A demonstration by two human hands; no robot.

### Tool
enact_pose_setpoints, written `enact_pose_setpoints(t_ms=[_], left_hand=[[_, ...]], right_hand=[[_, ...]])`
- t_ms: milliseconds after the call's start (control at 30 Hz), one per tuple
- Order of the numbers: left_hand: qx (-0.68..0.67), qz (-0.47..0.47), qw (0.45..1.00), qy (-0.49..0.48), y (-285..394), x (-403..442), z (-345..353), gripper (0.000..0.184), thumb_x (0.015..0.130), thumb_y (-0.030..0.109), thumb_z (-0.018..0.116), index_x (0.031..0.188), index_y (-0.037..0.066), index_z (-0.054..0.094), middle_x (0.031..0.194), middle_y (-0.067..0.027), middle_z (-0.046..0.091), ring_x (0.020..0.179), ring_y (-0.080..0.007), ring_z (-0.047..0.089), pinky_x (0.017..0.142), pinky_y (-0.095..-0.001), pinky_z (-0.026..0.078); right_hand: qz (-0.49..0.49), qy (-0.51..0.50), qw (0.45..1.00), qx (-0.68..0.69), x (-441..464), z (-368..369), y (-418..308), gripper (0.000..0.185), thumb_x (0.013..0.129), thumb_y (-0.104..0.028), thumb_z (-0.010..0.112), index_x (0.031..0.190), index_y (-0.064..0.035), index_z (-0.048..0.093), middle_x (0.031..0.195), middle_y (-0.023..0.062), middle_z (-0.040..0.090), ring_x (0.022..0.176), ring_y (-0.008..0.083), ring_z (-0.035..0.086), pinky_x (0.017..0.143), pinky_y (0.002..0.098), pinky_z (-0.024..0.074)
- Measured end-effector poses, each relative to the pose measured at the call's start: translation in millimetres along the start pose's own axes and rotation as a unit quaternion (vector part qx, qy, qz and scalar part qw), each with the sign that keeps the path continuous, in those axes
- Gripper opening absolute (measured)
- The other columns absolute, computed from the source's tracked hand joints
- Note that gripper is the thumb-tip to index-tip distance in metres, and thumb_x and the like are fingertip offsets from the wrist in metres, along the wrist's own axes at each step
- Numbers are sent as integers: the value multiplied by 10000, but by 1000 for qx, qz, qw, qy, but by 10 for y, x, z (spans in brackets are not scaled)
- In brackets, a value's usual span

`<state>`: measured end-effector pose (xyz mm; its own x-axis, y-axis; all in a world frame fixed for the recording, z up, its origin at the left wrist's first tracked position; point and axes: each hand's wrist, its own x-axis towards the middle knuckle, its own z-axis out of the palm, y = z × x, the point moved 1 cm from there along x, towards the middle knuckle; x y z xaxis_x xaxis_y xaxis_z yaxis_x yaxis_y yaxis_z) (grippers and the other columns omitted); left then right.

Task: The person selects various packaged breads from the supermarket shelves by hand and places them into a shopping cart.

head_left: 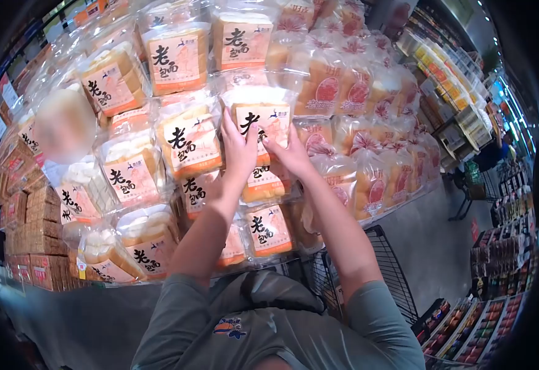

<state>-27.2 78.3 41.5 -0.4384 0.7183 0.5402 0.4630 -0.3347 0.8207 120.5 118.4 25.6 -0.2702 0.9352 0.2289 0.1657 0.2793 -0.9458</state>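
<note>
Both of my hands hold one clear bag of bread with a pink and orange label, near the middle of the display. My left hand grips its left side, the thumb lying over the label. On its right side is my right hand, thumb on the front. Similar bags surround it: one just to the left, one behind, and one nearer my body. Part of another bag shows directly below the held one.
Bags of bread with red printing are stacked on the right. Brown packages stand at the far left. A black wire cart is by my right arm. Shelves with goods line the lower right.
</note>
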Motion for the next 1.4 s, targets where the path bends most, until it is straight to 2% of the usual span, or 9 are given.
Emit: enact_pose_setpoints(t_ms=[133, 267, 433, 533, 767, 867, 900, 1000, 1400], left_hand=[[-58, 18, 998, 26, -13, -39, -18, 730, 939, 233, 603, 1463, -76, 199, 1461, -311, 302, 1373, -424, 315, 1140, -451, 264], [-119, 11, 991, 60, -124, -226, 21, 705, 950, 208, 591, 1468, -69, 200, 1485, -297, 274, 1390, -412, 292, 1150, -447, 243], [-34, -9, 999, 29, -17, -193, -43, 715, 928, 142, 613, 1472, -64, 199, 1499, -273, 259, 1403, -401, 270, 1143, -456, 246], [-19, 49, 996, 74, 118, -295, -120, 664, 907, 117, 620, 1436, -62, 260, 1460, -254, 284, 1373, -395, 290, 1136, -469, 252], [-127, 220, 967, 31, 398, -714, -39, 488, 863, 49, 608, 1280, -18, 365, 1288, -178, 343, 1222, -310, 388, 1077, -457, 312], [-98, 137, 978, -126, 214, -1163, 147, 357, 870, 75, 577, 1165, 4, 387, 1191, -163, 381, 1132, -281, 422, 1030, -448, 334], [-90, 254, 961, -65, 744, -1039, 115, 281, 845, 74, 628, 1085, 23, 490, 1146, -180, 440, 1123, -302, 458, 990, -438, 381], [-255, 223, 936, -97, 1035, -1394, 420, 356, 816, 47, 648, 1121, 45, 465, 1134, -169, 425, 1101, -328, 454, 976, -438, 394], [-254, 164, 858, -415, 1465, -3169, 1258, 299, 798, -10, 636, 1062, 38, 505, 1052, -145, 467, 1015, -270, 475, 945, -390, 379]], right_hand=[[36, -73, 992, 96, -23, -40, -177, 837, 783, -306, 799, 1445, -66, 347, 1242, 139, 612, 1105, 228, 603, 945, 348, 476], [-53, -95, 987, -122, -21, -161, -389, 912, 754, -309, 800, 1472, -40, 307, 1249, 206, 585, 1186, 321, 564, 1008, 398, 443], [-51, 69, 960, -268, -239, -86, -457, 994, 748, -351, 804, 1460, 42, 233, 1429, 317, 327, 1352, 433, 336, 1122, 449, 309], [-63, 68, 965, -245, -313, -97, -541, 997, 766, -362, 792, 1449, 73, 210, 1416, 326, 312, 1349, 451, 318, 1134, 464, 285], [-112, 115, 964, -212, -598, -258, -740, 784, 845, -290, 723, 1408, 52, 298, 1387, 292, 350, 1314, 421, 360, 1124, 453, 290], [-180, 144, 948, -219, -1033, -527, -766, 627, 851, -155, 681, 1368, 17, 371, 1325, 234, 427, 1305, 380, 389, 1111, 435, 302], [-146, 158, 969, -122, -1177, -572, -872, 594, 816, -91, 691, 1329, 12, 411, 1294, 215, 457, 1283, 350, 419, 1091, 423, 327], [-172, 224, 951, -125, -1819, -985, -652, 509, 820, -32, 662, 1276, 8, 439, 1248, 179, 458, 1181, 300, 478, 1049, 396, 366], [203, 506, 829, -123, -5432, -2358, 780, 337, 902, -73, 609, 1219, -43, 498, 1055, 78, 507, 994, 188, 513, 931, 322, 416]])
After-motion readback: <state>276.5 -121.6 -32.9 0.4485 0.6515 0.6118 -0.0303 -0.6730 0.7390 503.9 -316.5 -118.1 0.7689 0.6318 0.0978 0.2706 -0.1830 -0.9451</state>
